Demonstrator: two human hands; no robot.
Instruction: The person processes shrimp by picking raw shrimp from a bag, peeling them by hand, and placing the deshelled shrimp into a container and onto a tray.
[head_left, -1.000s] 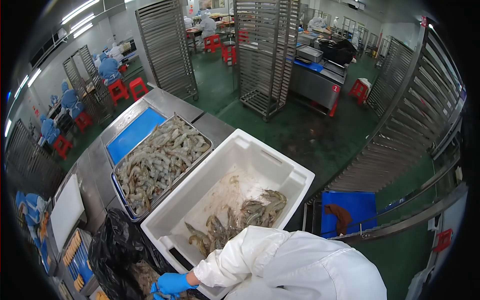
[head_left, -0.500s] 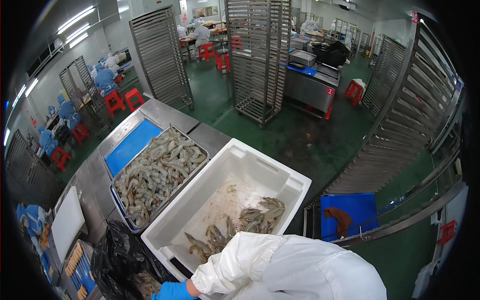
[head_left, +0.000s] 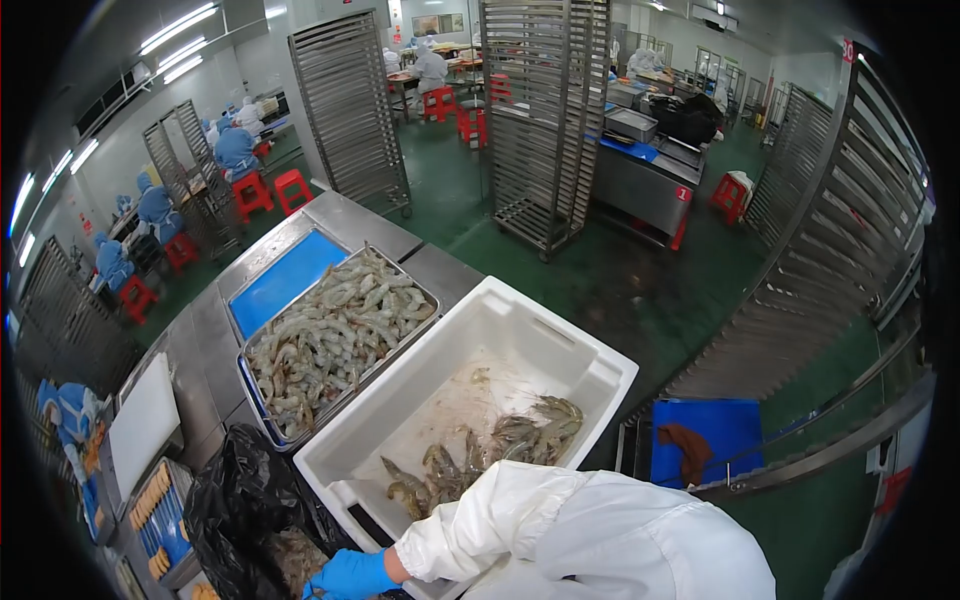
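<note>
My right hand (head_left: 350,576), in a blue glove, is at the bottom edge beside a black plastic bag (head_left: 235,490). Its fingers look bent together, partly cut off by the frame edge, and what they hold cannot be made out. Shrimp waste (head_left: 294,556) lies in the bag's mouth, near the fingertips. A white foam box (head_left: 590,385) beside my forearm holds whole shrimp (head_left: 515,437) at its near side; my white sleeve (head_left: 470,520) covers its near edge. Peeled-looking grey shrimp (head_left: 335,335) fill a metal tray to its left. My left hand is out of view.
A blue mat (head_left: 285,285) and a white board (head_left: 145,425) lie on the steel table (head_left: 205,345). Tall racks (head_left: 545,120) stand beyond, with red stools (head_left: 253,195) and seated people further off. A brown cloth (head_left: 685,450) lies on a blue surface at right.
The whole view has shifted slightly. My right hand stays by the black bag; the second patch of blue glove seen beneath it a second ago no longer shows.
</note>
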